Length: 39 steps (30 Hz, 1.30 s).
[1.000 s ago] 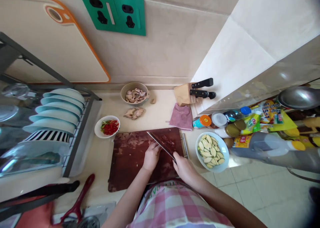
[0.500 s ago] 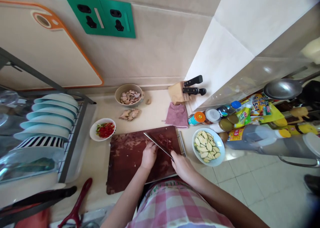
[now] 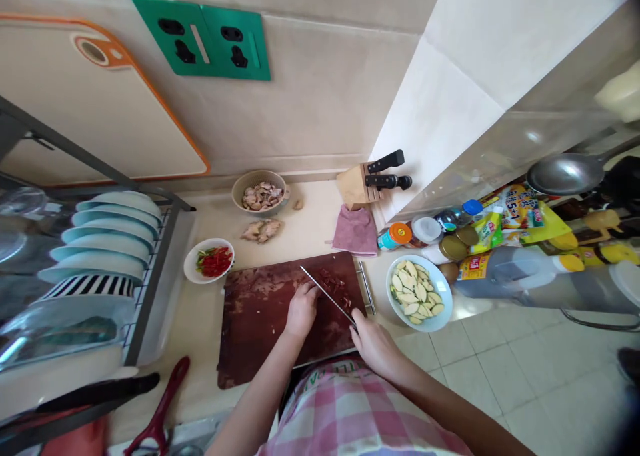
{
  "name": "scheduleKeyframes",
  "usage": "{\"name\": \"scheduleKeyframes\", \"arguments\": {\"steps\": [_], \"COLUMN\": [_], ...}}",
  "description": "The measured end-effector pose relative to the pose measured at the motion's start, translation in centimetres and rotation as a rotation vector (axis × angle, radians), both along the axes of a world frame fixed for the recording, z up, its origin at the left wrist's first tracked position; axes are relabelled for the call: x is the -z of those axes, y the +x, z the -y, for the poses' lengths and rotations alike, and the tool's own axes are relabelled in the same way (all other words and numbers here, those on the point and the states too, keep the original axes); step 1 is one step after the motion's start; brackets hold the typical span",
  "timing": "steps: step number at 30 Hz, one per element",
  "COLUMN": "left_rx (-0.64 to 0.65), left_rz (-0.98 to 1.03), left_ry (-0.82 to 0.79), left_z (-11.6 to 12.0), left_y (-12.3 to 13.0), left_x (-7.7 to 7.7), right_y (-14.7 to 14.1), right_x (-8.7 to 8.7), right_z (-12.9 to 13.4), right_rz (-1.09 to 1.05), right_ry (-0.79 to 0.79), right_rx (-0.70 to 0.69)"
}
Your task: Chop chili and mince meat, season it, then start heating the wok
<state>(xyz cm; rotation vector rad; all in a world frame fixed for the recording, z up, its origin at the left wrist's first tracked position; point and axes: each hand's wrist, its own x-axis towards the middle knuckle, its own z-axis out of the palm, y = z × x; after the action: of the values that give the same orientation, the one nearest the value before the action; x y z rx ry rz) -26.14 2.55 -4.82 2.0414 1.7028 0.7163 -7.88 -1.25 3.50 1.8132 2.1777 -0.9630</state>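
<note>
- A nick could be caused by the closeness of the left hand (image 3: 303,309) to the knife (image 3: 327,295): the blade is held aslant over the right half of the chopping board (image 3: 250,339), and the left fingertips are placed just beside its left face.
- That risk could be made worse by a slip; whether the board's surface is wet cannot be told.
- Some of the dark red pieces (image 3: 336,285) could be pushed over the board's right edge, toward its metal handle (image 3: 367,288), if they are swept outward by the blade.
- The handle of the knife is clamped by the fingers of the right hand (image 3: 376,344), near the board's right edge.
- The left fingers are bent and kept together; whether anything is pinched under them cannot be told, as their tips are partly hidden.
- The pieces are spread loosely on the far right part of the board, along the blade's right side. They are seen as small, thin and uneven, with a few paler flecks; their exact kind cannot be made out.
</note>
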Motion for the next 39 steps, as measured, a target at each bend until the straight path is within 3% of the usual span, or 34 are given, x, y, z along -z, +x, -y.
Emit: {"name": "scheduleKeyframes", "arguments": {"steps": [4, 6, 13, 17, 22, 26, 32, 39], "left_rx": [0.03, 0.052, 0.051, 0.059, -0.028, -0.024, 0.067, 0.076], "left_rz": [-0.04, -0.06, -0.101, -0.12, -0.051, -0.129, -0.268, -0.249], "left_ry": [-0.042, -0.037, 0.042, 0.028, 0.029, 0.118, 0.16, 0.17], "left_z": [-0.1, 0.0, 0.6, 2.0, 4.3, 4.8, 3.7, 3.3], "left_y": [0.0, 0.1, 0.5, 0.5, -0.3, -0.8, -0.5, -1.2], "left_x": [-0.3, -0.5, -0.3, -0.8, -1.3, -0.9, -0.5, 0.3], "right_y": [-3.3, -3.2, 2.2, 0.8, -0.5, 0.6, 0.5, 1.4], "right_x": [1.1, 1.4, 2.4, 2.0, 2.1, 2.0, 0.4, -0.1], "right_z": [-4.2, -4.6, 2.4, 1.0, -0.9, 0.2, 3.2, 5.4], "right_rz": [-0.052, -0.106, -0.161, -0.117, -0.103, -0.167, -0.115, -0.029], "right_ry": [0.079, 0.079, 0.017, 0.04, 0.101, 0.149, 0.201, 0.067], "right_rx": [0.014, 0.026, 0.144, 0.123, 0.121, 0.118, -0.041, -0.039]}}
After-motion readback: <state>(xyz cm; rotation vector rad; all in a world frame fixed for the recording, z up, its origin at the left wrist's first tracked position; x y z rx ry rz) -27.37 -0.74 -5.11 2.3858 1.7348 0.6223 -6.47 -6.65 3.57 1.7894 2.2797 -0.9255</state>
